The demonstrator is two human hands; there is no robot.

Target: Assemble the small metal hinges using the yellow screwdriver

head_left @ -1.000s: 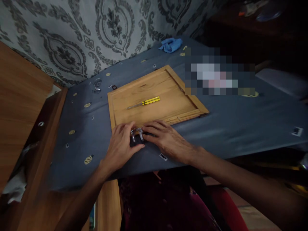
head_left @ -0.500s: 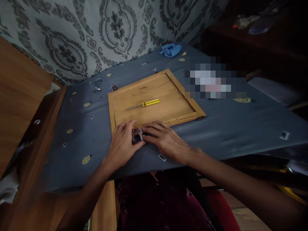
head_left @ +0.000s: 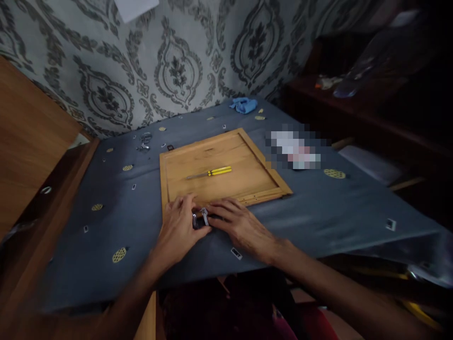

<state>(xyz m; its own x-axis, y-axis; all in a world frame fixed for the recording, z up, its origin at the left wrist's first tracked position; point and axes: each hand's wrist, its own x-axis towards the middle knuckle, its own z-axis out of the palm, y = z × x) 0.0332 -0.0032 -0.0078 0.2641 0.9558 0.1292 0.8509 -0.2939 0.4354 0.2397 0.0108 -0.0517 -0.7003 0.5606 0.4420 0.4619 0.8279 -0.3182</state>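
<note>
Head camera view: both bare forearms reached up from the bottom corners, the left forearm [head_left: 141, 281] slanting inward to the right, the right forearm [head_left: 318, 276] slanting to the left over the tablecloth's [head_left: 311, 222] near edge. A small white label [head_left: 236, 253] was printed on the cloth below the right hand [head_left: 239, 224]; its dark letters were too blurred to read. Beyond it the hands nearly met. The left hand [head_left: 181, 226] was curled, knuckles raised and fingers bent, thumb stretched to the right beneath a metal hinge [head_left: 204, 217]. The right hand lay palm down, its fingers together and pointing left to the hinge's right side. Fingers hid part of the hinge, so how firmly either hand gripped it could not be told. It sat between them at the near edge of a framed wooden panel [head_left: 244, 163]. On the panel lay a yellow-and-black screwdriver [head_left: 219, 171], tip to the left, with no readable mark. Pixel blocks masked a pale thing [head_left: 295, 148] right of the panel. Farther off were loose metal parts [head_left: 144, 141], a crumpled blue cloth [head_left: 243, 105] and a patterned curtain [head_left: 177, 71].
</note>
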